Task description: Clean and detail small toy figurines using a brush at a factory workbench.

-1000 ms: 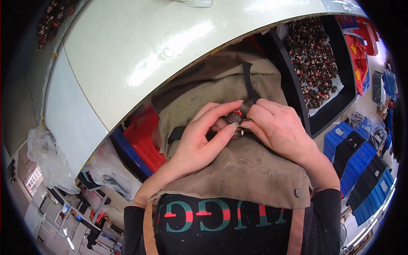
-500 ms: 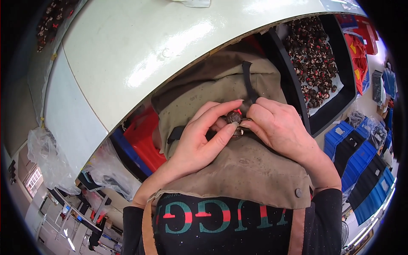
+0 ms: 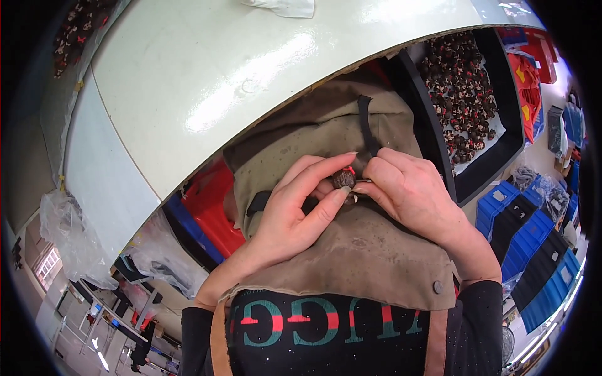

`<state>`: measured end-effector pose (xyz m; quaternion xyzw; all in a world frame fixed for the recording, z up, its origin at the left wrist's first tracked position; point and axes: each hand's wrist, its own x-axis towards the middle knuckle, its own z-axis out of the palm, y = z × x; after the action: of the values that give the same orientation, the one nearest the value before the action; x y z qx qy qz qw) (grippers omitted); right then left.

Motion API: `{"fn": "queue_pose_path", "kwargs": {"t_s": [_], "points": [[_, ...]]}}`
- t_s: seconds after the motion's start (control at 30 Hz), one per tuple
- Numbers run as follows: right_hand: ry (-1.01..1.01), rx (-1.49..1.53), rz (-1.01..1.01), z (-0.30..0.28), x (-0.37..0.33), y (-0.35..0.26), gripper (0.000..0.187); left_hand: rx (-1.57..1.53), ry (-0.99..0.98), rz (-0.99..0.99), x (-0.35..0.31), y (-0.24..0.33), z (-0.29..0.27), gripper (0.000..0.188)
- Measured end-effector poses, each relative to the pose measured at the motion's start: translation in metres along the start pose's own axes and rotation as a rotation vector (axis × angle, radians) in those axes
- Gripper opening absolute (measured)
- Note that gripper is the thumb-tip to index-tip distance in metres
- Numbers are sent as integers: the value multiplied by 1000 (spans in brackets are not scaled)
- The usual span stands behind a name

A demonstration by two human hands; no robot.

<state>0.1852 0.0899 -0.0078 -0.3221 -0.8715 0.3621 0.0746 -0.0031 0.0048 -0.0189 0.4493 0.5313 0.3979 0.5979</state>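
My left grip is pinched on 1 small brown figure, so it sits between my 2 hands, over the brown apron. My right grip has its thumb and finger pressed together on a thin dark bit just beside the figure.

There is a red bit at its top already (it looks like a tiny bow). I think this figure is only part done, because both my hands are busy on it. The black tray on my right has a big heap of small figures with brown, pale and red bits. They look finished to me, but I can't be sure, and I can't tell how many are left.

My fingers cover most of the figure's lower part. The thin dark bit is too small to name. The edge of the white surface hides the tray's far end. Another dark heap, high on the left, is hard to make out.
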Motion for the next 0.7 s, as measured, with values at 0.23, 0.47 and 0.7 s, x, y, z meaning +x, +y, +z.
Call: {"fn": "queue_pose_path", "kwargs": {"t_s": [0.23, 0.47, 0.7], "points": [[-14, -35, -27, -2, 2, -1, 25, 15, -4, 0, -1, -1, -2, 38], [2, -19, -13, 3, 2, -1, 25, 42, -7, 23, -2, -2, -4, 38], [-74, -45, -14, -3, 4, -1, 25, 46, 4, 16, -2, -2, -4, 38]]}}
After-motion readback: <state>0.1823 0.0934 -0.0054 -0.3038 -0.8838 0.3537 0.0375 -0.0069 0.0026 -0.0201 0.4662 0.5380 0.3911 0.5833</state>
